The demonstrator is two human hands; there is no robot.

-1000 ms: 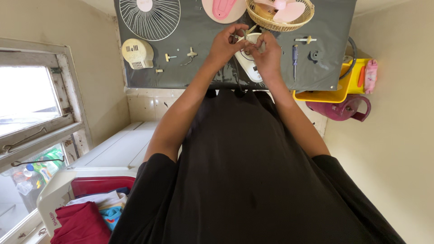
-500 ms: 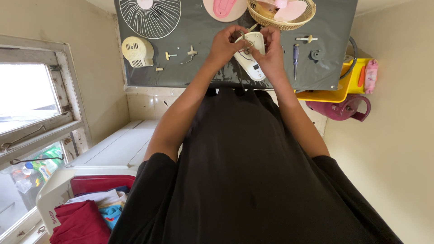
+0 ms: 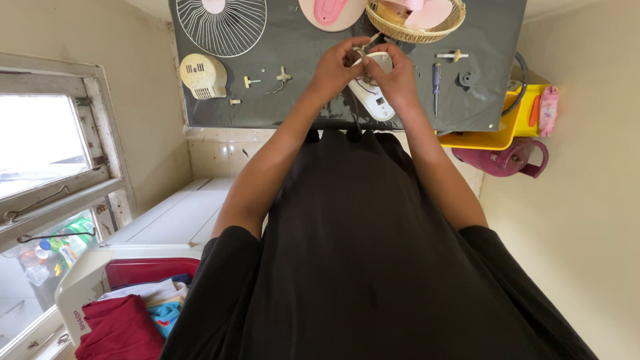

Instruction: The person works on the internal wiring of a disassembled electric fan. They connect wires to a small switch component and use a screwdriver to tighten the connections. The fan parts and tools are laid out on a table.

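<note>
Both my hands meet over a dark grey table mat (image 3: 293, 100). My left hand (image 3: 337, 67) and my right hand (image 3: 393, 77) together grip a white plastic fan body (image 3: 375, 100) with thin wires on it. The fingertips pinch a small part at its far end, which the fingers mostly hide. Just right of my right hand lies a blue-handled screwdriver (image 3: 436, 79). A round white fan grille (image 3: 220, 23) and a cream motor cover (image 3: 203, 75) rest to the left.
A wicker basket (image 3: 413, 23) with pink parts and a pink fan blade (image 3: 330, 10) sit at the far edge. Small screws and pins (image 3: 267, 80) and a black knob (image 3: 465, 79) lie loose. A yellow tray (image 3: 497, 137), pink jug (image 3: 507, 160) and washing machine (image 3: 167, 220) stand below.
The white fan body was turned in my hands and its lower end now shows below them. My fingers have closed in on its far end.
</note>
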